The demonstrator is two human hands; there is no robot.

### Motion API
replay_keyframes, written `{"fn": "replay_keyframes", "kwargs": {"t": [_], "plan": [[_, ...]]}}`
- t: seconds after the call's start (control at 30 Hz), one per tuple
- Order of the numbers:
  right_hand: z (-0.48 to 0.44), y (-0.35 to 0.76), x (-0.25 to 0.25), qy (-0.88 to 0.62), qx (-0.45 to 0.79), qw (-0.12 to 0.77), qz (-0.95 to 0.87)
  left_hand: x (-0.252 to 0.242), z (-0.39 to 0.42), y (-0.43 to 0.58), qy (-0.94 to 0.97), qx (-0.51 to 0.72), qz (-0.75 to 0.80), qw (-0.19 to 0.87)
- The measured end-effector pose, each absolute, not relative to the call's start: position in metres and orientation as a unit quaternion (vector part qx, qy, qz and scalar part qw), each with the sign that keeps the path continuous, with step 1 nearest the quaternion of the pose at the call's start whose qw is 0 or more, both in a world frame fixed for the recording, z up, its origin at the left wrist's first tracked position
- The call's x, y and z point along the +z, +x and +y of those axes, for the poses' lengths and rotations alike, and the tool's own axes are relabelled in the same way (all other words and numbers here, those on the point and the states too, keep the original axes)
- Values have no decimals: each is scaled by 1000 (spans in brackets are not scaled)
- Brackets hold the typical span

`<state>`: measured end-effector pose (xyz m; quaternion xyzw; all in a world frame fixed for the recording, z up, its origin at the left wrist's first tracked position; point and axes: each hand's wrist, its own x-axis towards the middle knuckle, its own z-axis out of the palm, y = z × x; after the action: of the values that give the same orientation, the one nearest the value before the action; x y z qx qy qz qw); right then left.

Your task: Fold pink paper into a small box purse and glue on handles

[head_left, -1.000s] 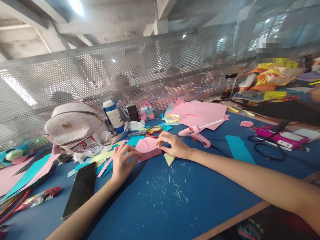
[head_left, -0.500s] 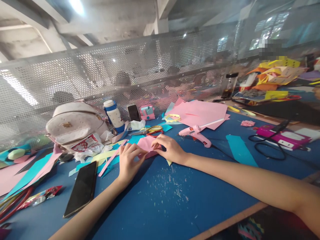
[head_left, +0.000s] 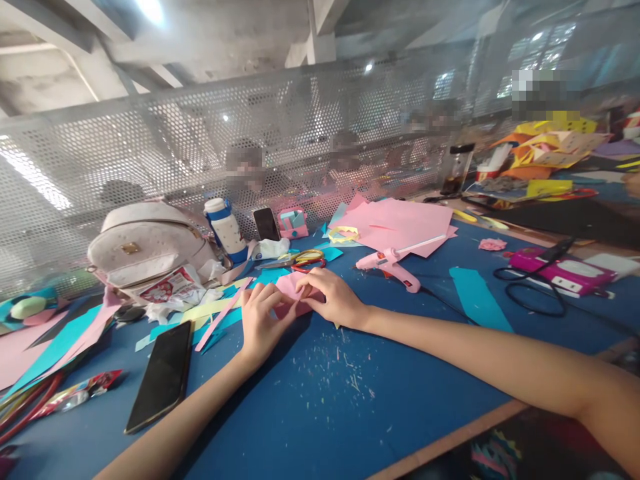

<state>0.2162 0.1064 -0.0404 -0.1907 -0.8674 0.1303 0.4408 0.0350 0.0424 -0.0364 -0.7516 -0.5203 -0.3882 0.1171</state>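
Observation:
Both my hands pinch one piece of pink paper (head_left: 287, 285) above the blue table, thumbs and fingertips close together. My left hand (head_left: 263, 320) grips its near left edge, and my right hand (head_left: 334, 297) holds it from the right with bent fingers. Parts of the paper are hidden behind the fingers. Just beyond it lie scissors (head_left: 309, 257) with yellow and red handles. A pink glue gun (head_left: 393, 265) rests to the right of my right hand. Blue, yellow and pink paper strips (head_left: 220, 308) lie to the left of my left hand.
A black phone (head_left: 161, 373) lies beside my left forearm. Behind stand a pale backpack (head_left: 150, 243) and a white-and-blue bottle (head_left: 226, 230). Pink sheets (head_left: 400, 220) are stacked at the back. A magenta power strip (head_left: 563, 272) with a black cable sits right. Paper scraps (head_left: 345, 367) litter the table.
My fingertips have drawn closer together on the pink paper, the left hand moving slightly right and the right hand slightly left. The view has shifted a little.

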Motion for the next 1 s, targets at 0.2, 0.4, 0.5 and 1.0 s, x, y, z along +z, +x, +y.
{"fn": "replay_keyframes", "kwargs": {"t": [0.2, 0.4, 0.5, 1.0], "plan": [[109, 219, -39, -187, 146, 434, -869, -36, 43, 29, -763, -382, -511, 98], [114, 227, -39, -181, 147, 430, -872, -36, 40, 19, -767, -377, -509, 105], [119, 232, -38, -182, 153, 425, -874, -38, 40, 17, -767, -378, -509, 101], [137, 246, -34, -180, 186, 397, -881, -41, 38, 7, -766, -382, -507, 99]]}}
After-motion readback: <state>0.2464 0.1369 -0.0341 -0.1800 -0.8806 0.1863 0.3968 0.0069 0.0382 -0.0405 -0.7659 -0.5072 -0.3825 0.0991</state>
